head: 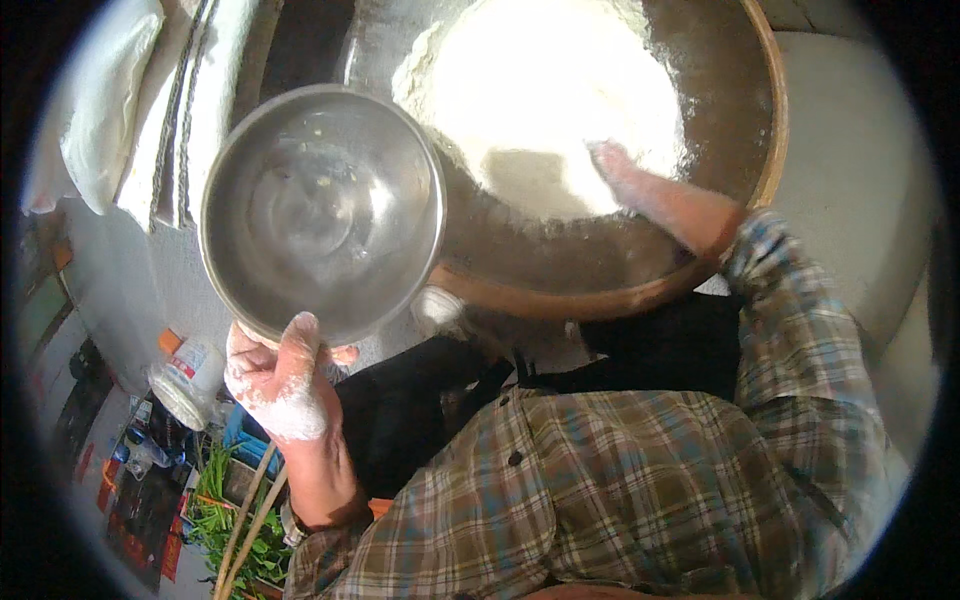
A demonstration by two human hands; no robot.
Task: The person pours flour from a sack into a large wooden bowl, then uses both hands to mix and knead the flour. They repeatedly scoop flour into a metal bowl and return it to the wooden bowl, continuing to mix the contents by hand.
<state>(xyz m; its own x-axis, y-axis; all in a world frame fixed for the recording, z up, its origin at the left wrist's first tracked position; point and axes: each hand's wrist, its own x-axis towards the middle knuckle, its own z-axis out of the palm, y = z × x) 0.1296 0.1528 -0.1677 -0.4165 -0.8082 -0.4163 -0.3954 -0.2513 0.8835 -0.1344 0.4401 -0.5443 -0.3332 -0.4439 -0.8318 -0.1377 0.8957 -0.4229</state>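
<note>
My left hand (289, 382), dusted with white powder, holds a round stainless-steel bowl (322, 217) by its near rim, thumb over the edge. The bowl holds no more than a few small specks and overlaps the left side of a large round basin (540, 296) with a brown rim. In the basin lies a broad heap of flour-like white powder (540, 82), very bright in the light. My right hand (619, 169) reaches over the basin's near right rim into the heap's edge; its fingers are partly sunk or blurred, so its grip is unclear.
White sacks (112, 105) with dark stripes stand at the upper left. Below them are a white plastic container (191, 375), a blue crate (244, 439), leafy green vegetables (217, 510) and two long wooden sticks (255, 517). A pale rounded surface (840, 165) lies right of the basin.
</note>
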